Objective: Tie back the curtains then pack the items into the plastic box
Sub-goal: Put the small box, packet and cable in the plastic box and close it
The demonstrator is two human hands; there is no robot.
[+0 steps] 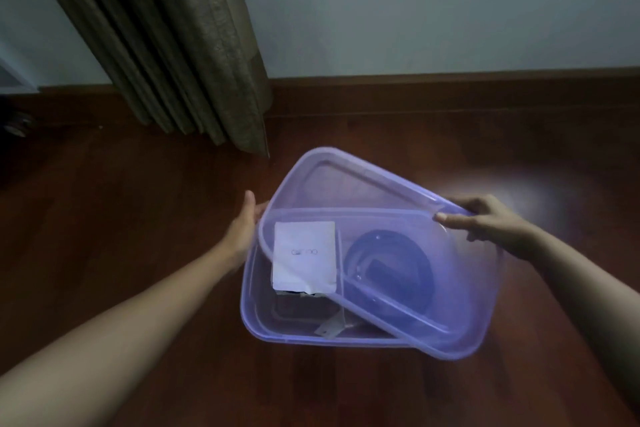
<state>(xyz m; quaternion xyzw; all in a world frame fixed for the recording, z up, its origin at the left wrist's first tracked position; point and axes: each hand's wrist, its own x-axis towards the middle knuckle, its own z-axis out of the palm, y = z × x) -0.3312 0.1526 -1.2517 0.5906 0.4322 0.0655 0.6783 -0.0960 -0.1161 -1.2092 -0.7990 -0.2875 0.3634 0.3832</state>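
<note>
A translucent purple plastic box sits on the dark wooden floor. Its matching lid lies skewed over the box, turned out of line with the rim. My right hand grips the lid's right edge. My left hand touches the lid's left edge with fingers extended. Through the lid I see a white packet, a dark coiled cable or belt and a dark item under the packet. The brown curtain hangs bunched at the upper left.
A pale wall with a dark wooden skirting board runs behind the box. A small dark object lies on the floor at the far left. Open wooden floor surrounds the box.
</note>
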